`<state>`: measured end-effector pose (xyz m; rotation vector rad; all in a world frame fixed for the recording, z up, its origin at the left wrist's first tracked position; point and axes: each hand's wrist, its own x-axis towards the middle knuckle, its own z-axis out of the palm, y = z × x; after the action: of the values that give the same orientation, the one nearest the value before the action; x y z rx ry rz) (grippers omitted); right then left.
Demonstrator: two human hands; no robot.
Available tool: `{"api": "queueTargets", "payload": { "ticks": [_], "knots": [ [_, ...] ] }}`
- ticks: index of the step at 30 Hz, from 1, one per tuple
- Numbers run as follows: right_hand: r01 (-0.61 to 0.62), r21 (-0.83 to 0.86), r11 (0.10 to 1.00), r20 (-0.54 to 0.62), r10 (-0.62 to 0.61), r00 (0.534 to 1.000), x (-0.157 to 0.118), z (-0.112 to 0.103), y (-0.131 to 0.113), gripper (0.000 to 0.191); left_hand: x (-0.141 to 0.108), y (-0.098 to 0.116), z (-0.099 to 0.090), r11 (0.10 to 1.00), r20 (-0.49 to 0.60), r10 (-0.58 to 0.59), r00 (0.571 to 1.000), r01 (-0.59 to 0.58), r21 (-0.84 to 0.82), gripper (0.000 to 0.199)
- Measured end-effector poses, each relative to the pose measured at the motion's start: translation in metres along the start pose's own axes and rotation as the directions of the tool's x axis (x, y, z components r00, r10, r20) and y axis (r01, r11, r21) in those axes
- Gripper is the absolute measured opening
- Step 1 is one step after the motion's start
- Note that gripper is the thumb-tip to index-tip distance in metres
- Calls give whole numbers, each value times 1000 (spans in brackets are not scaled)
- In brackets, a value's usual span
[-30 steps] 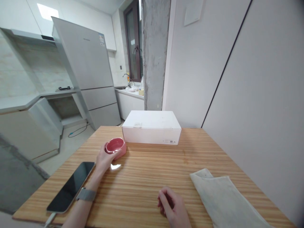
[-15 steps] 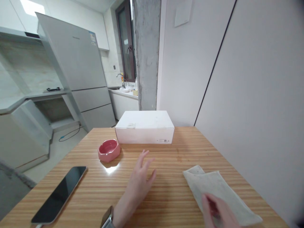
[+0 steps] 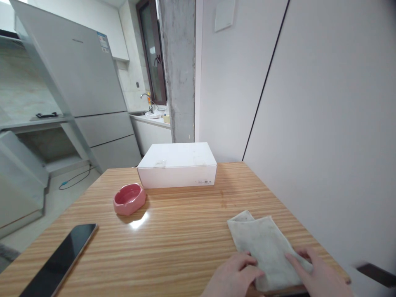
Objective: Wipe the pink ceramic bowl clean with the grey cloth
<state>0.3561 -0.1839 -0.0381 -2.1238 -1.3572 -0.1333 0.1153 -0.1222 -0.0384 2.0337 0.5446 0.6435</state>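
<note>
A folded pale grey-green cloth (image 3: 262, 241) lies on the right part of the wooden table, its near edge close to the table's front edge. My left hand (image 3: 236, 274) is at the cloth's near left edge, fingers curled and closed on it. On the other side, my right hand (image 3: 323, 274) grips the cloth's right edge, with the thumb on top. Some of the right fingers are hidden behind the cloth's edge.
A white box (image 3: 177, 167) stands at the table's far edge. Left of it sits a pink ashtray (image 3: 129, 200), and a dark-screened phone (image 3: 62, 255) lies at the near left. A white wall (image 3: 324, 103) runs along the right side of the table (image 3: 161, 239).
My left hand has come from the table's middle rightward to the cloth. My right hand has shifted right and now holds the cloth's edge. The view has turned slightly right.
</note>
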Motion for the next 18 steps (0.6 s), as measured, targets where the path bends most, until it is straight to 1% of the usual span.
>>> {"api": "queueTargets", "payload": {
  "ticks": [1,2,3,4,5,6,7,8,9,10,11,12,13,14,15,16,17,18],
  "knots": [
    [-3,-7,1000,30,3,1000,1,-4,-10,22,-2,-1,1,1000,-16,-16,1000,15,-19,50],
    [-10,-49,999,55,13,998,2,-10,-23,23,-4,-2,1,998,-52,-38,998,36,-45,46],
    [8,-100,995,47,-3,999,2,-17,-38,26,-7,-1,-1,995,-107,-69,992,61,-80,40],
    [23,-166,986,-35,-30,999,2,-24,-56,32,-9,0,-4,987,-176,-111,978,88,-131,33],
    [112,-192,975,-114,-136,984,1,-29,-75,35,-11,1,-8,972,-246,-166,955,116,-203,26],
    [228,-197,953,-187,-265,946,-2,-33,-95,37,-14,2,-14,943,-305,-237,922,142,-303,21],
    [361,-171,917,-207,-392,896,-5,-33,-114,33,-15,3,-20,888,-330,-321,888,160,-431,23],
    [469,-129,874,-206,-486,849,-10,-30,-132,23,-17,3,-26,801,-314,-407,858,169,-575,31],
    [548,-75,833,-179,-552,815,-15,-23,-148,15,-19,2,-33,686,-264,-477,838,167,-708,40],
    [597,-8,802,-111,-595,796,-21,-14,-161,13,-21,1,-39,560,-197,-525,828,161,-813,49],
    [628,45,777,-52,-626,778,-28,-2,-171,12,-24,-2,-44,449,-140,-548,825,149,-881,56],
    [654,89,751,13,-658,753,-34,11,-179,10,-27,-4,-49,373,-115,-562,819,126,-919,60],
    [660,126,741,68,-670,739,-40,24,-185,9,-30,-7,-52,334,-120,-581,805,102,-937,61],
    [656,164,737,108,-674,731,-46,36,-188,10,-34,-10,-55,321,-139,-617,775,86,-943,61],
    [642,212,737,134,-673,728,-50,46,-190,10,-38,-12,-57,315,-151,-661,735,89,-945,60],
    [615,255,746,156,-659,736,-54,53,-191,9,-42,-14,-58,318,-160,-707,689,108,-942,58],
    [584,308,751,186,-649,738,-57,57,-191,9,-46,-15,-59,333,-169,-738,653,134,-933,56],
    [549,370,749,219,-645,732,-59,57,-191,10,-49,-16,-61,368,-188,-750,634,163,-916,53]
  ]
}}
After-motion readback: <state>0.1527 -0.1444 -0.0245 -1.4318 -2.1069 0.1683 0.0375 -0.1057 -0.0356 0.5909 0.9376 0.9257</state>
